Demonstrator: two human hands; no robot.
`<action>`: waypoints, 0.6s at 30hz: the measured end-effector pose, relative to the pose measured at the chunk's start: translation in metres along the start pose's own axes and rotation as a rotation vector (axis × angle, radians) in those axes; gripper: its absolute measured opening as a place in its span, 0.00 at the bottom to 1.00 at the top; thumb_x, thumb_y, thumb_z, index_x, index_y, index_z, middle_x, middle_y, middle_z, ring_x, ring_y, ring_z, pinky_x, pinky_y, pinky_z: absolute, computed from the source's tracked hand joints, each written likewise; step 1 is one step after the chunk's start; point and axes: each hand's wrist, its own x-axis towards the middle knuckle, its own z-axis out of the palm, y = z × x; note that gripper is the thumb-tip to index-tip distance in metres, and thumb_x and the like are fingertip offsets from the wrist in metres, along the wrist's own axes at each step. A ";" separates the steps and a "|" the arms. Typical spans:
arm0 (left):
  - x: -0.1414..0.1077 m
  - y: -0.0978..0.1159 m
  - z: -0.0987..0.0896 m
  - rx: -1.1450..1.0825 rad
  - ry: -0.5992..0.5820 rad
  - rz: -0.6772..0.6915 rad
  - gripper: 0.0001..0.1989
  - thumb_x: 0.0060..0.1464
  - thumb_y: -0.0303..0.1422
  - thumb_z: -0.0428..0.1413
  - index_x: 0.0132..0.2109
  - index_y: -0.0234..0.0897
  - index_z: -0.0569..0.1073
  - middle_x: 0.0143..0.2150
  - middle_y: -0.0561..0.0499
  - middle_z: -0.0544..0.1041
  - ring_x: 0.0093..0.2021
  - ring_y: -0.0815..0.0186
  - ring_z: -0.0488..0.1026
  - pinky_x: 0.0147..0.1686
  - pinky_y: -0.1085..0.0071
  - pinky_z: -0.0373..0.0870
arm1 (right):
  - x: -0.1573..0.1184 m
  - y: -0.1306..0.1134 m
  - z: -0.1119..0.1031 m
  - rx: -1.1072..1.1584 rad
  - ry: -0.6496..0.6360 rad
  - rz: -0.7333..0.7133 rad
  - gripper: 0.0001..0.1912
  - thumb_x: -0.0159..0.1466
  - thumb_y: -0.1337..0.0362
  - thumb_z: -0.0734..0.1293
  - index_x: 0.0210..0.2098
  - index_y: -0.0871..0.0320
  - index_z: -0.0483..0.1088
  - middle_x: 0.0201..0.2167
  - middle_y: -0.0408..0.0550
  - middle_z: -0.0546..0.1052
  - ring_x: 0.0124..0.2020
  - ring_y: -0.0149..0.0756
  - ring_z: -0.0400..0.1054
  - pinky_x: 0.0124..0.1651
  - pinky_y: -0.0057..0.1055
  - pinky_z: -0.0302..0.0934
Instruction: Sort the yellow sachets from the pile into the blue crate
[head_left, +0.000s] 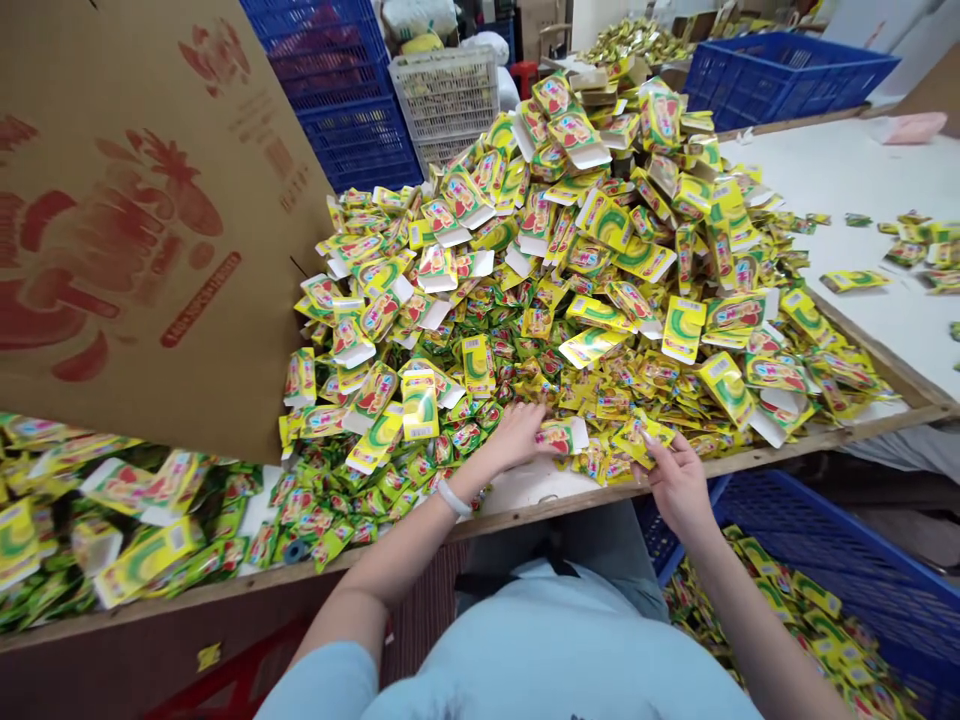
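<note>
My left hand, with a white band at the wrist, is low over the table's front edge. Its curled fingers reach among small green wrapped sweets, and a small yellow carton with a white open flap lies in its grip beside the thumb. To the right, my right hand pinches small yellow sachets between thumb and fingers, just above the table edge. Loose yellow sachets lie behind both hands. Beyond them rises a big heap of yellow cartons, many with white flaps open.
A large cardboard box stands at the left over more cartons and sweets. Wooden strips edge the white table. Below right, a blue crate holds filled cartons. Another blue crate and stacked crates stand behind.
</note>
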 end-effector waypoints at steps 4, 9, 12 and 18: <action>-0.004 0.002 -0.008 0.123 -0.097 0.045 0.18 0.51 0.40 0.65 0.45 0.35 0.71 0.48 0.41 0.75 0.49 0.51 0.71 0.51 0.58 0.65 | 0.003 -0.010 0.001 -0.109 -0.075 -0.047 0.19 0.54 0.52 0.76 0.37 0.56 0.71 0.31 0.43 0.77 0.22 0.28 0.68 0.22 0.24 0.63; -0.027 0.019 -0.014 -0.621 -0.160 0.021 0.24 0.54 0.40 0.60 0.55 0.35 0.68 0.48 0.43 0.77 0.46 0.58 0.75 0.48 0.63 0.71 | 0.005 -0.023 0.032 -0.266 -0.248 -0.237 0.15 0.60 0.53 0.72 0.40 0.55 0.71 0.35 0.45 0.73 0.20 0.27 0.64 0.18 0.25 0.59; -0.044 0.029 -0.013 -0.954 -0.325 -0.046 0.25 0.52 0.41 0.61 0.54 0.33 0.69 0.46 0.42 0.79 0.43 0.58 0.77 0.46 0.61 0.73 | 0.008 -0.028 0.047 -0.401 -0.373 -0.387 0.11 0.64 0.56 0.69 0.43 0.55 0.72 0.42 0.49 0.70 0.24 0.27 0.65 0.22 0.26 0.60; -0.064 0.038 -0.009 -0.772 -0.115 -0.001 0.41 0.46 0.39 0.67 0.65 0.37 0.63 0.62 0.40 0.70 0.62 0.49 0.66 0.62 0.54 0.63 | 0.011 -0.052 0.053 -0.843 -0.736 -0.441 0.12 0.68 0.58 0.64 0.32 0.58 0.73 0.30 0.47 0.69 0.33 0.35 0.65 0.34 0.29 0.62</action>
